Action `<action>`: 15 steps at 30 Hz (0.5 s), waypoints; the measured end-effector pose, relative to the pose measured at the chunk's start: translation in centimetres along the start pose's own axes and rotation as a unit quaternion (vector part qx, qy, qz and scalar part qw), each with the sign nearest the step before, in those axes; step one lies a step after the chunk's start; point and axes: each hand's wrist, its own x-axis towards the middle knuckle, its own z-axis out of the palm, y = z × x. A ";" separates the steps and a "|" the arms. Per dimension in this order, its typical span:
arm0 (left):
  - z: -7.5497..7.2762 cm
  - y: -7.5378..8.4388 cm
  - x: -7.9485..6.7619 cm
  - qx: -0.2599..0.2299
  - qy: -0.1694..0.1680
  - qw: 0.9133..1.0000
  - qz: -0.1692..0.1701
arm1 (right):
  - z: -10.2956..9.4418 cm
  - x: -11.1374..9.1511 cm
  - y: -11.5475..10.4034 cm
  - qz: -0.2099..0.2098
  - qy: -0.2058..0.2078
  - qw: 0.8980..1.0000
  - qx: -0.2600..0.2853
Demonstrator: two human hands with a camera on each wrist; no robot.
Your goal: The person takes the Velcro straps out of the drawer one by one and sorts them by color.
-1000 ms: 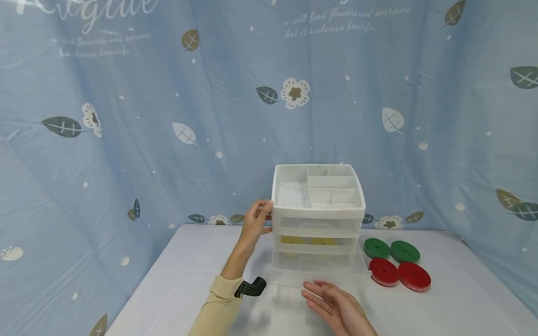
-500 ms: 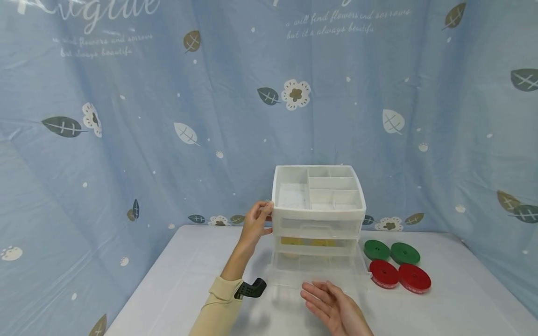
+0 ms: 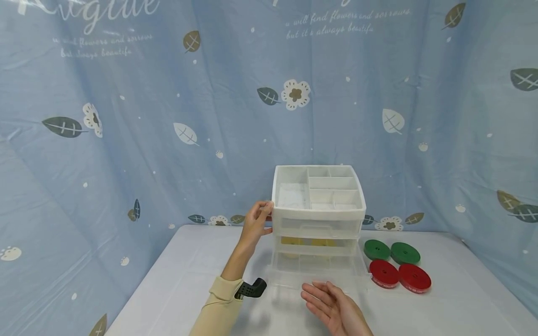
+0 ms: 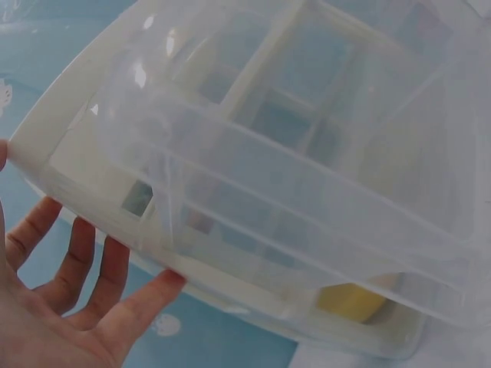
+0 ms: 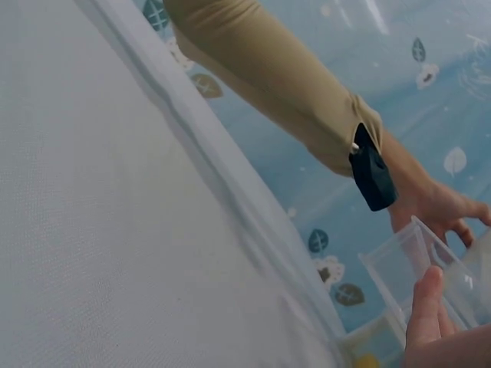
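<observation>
Two green rolls [image 3: 377, 250], two red rolls [image 3: 384, 273], two yellow pieces [image 3: 292, 241]. One white drawer unit [image 3: 319, 227], one black wrist device [image 3: 254, 288], one tabletop [image 3: 197, 261], one patterned curtain [image 3: 235, 116].

White script on the blue curtain [image 3: 235, 116] read "will find flowers and sorrows but it's always beautifu", fainter on the left; I couldn't read the red rolls' [image 3: 414, 278] small print.

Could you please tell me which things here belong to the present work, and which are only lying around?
Probably part of the work:
white organizer, touched by the left hand
pulled-out drawer, near the right hand

Seemingly just lying around, untouched:
two green rolls, on the table
two red rolls, beside them
</observation>
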 end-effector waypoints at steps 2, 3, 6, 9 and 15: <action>0.0 0.0 0.0 0.001 0.001 1.000 0.000 | 0.0 0.0 0.0 0.000 0.001 1.000 -0.002; 0.0 0.0 0.0 0.001 0.002 1.000 0.001 | 0.0 0.1 0.0 0.000 0.002 1.000 -0.003; 0.0 0.0 0.0 0.002 0.002 1.000 0.003 | 0.1 0.2 0.0 -0.001 0.008 1.000 -0.006; 0.0 0.0 0.0 0.003 0.001 1.000 0.003 | 0.1 0.4 -0.1 -0.004 0.016 1.000 -0.006; 0.0 -0.2 0.2 0.001 0.001 1.000 0.001 | 0.1 1.0 -0.4 -0.017 0.028 0.999 -0.010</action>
